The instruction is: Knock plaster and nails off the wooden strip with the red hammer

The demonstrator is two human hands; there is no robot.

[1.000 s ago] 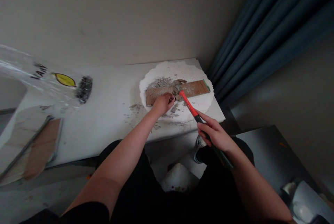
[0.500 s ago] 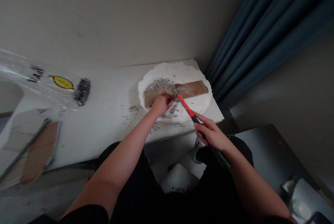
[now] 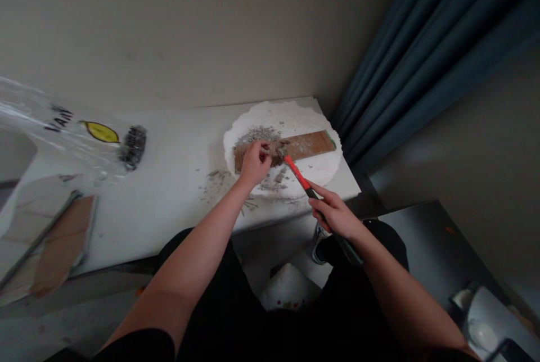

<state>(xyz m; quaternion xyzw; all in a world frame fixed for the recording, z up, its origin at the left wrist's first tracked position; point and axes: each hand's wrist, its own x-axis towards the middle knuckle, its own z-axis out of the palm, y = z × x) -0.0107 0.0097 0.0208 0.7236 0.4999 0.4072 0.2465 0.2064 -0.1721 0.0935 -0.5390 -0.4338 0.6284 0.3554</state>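
My right hand (image 3: 334, 213) is wrapped round the dark grip of a hammer (image 3: 296, 171) with a red neck. The hammer's head reaches the middle of a long brown strip (image 3: 310, 146), which looks like tile or board. At the strip's left part my left hand (image 3: 258, 161) has its fingers curled together; what they pinch, if anything, is too small to make out. Grey broken fragments (image 3: 264, 133) lie behind the strip and around the hammer head. Under it all is a round white slab (image 3: 329, 173) with a ragged edge.
The white table (image 3: 169, 199) carries crumbs left of the slab. A clear plastic bag (image 3: 99, 132) holding dark bits lies at the left, with brown board pieces (image 3: 63, 249) and a metal bar (image 3: 37, 244) nearer. A blue curtain (image 3: 422, 58) hangs at the right.
My left hand has shifted slightly left and away from me, off the hammer head. The hammer has moved a little left and towards me, still in my right hand.
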